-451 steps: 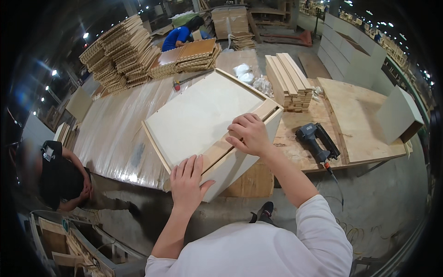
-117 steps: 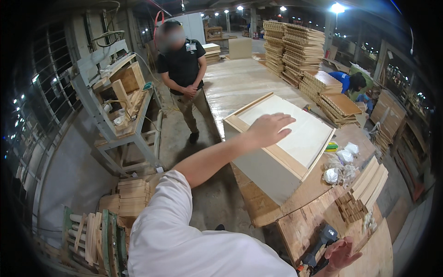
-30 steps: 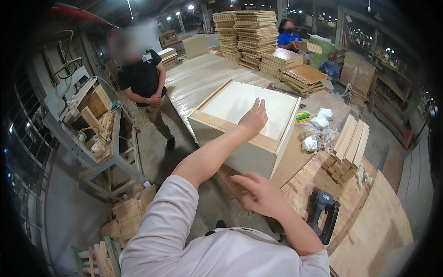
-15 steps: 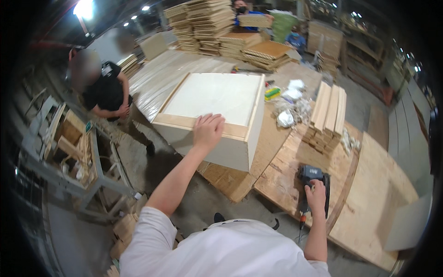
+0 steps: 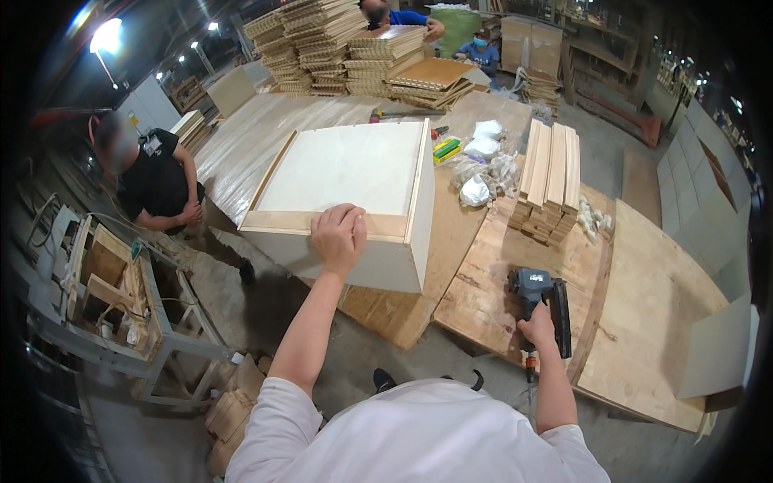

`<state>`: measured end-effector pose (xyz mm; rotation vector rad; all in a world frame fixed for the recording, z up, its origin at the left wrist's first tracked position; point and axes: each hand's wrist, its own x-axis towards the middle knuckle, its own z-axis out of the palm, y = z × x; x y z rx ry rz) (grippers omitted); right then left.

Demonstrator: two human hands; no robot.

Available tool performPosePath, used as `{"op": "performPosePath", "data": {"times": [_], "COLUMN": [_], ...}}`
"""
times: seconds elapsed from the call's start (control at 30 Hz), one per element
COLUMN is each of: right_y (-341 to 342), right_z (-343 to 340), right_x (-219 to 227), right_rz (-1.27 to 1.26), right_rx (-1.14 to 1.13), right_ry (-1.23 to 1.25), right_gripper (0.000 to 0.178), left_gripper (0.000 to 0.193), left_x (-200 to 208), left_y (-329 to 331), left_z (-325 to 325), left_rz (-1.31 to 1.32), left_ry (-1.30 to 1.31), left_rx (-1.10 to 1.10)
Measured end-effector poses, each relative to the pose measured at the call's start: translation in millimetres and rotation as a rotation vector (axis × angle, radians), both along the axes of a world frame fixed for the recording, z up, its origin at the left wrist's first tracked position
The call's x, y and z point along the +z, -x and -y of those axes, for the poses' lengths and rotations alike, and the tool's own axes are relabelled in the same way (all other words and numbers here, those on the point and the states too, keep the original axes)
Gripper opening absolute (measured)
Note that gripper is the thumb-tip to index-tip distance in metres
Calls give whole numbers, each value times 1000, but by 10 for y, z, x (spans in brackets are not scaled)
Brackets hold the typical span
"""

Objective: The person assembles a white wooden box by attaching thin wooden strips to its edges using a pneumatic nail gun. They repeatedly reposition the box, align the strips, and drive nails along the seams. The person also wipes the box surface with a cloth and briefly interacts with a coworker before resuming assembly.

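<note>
A pale wooden box [image 5: 346,173], like a drawer lying with its recessed white panel up, stands at the near edge of the bench. My left hand [image 5: 338,237] rests on its front rail, fingers curled over the wood, so it grips the box there. To the right, a black and grey nail gun [image 5: 533,283] stands on a plywood top. My right hand [image 5: 538,326] is closed round its handle, with part of the grip hidden by the fingers. An orange-red hose fitting [image 5: 531,366] hangs below that hand.
Stacked wooden strips [image 5: 551,173] lie beyond the nail gun. Crumpled plastic bags [image 5: 481,153] and a green-yellow pack [image 5: 446,150] sit right of the box. Tall panel stacks [image 5: 322,52] fill the back. A person in black [image 5: 165,177] stands at left, near a grey metal cart [image 5: 161,354].
My right hand has gone from lying over the nail gun to wrapping its handle. The left hand stays on the box rail, fingers more bent. The whole view has shifted slightly.
</note>
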<state>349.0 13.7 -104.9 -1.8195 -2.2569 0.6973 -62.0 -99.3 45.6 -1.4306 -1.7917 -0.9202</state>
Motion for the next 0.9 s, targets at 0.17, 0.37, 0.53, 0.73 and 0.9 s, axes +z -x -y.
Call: {"op": "performPosePath", "data": {"times": [0.17, 0.37, 0.53, 0.73, 0.9], "right_y": [-305, 53, 281, 884, 1074], "right_z": [-274, 59, 68, 233, 207], "right_x": [599, 1674, 1360, 829, 748], "right_rz": [-553, -1306, -1252, -1679, -1665], "right_rx": [-75, 158, 187, 359, 396], "right_ry": [324, 146, 505, 947, 1075], "right_gripper": [31, 42, 14, 31, 22], "left_gripper": [16, 23, 35, 31, 33], "left_x": [-19, -30, -15, 47, 30], "left_y": [10, -42, 14, -34, -80], "left_z": [-45, 27, -2, -20, -43], "left_rz": [13, 14, -27, 25, 14], "left_ry": [11, 36, 106, 146, 136], "left_rx": [9, 25, 56, 71, 81]}}
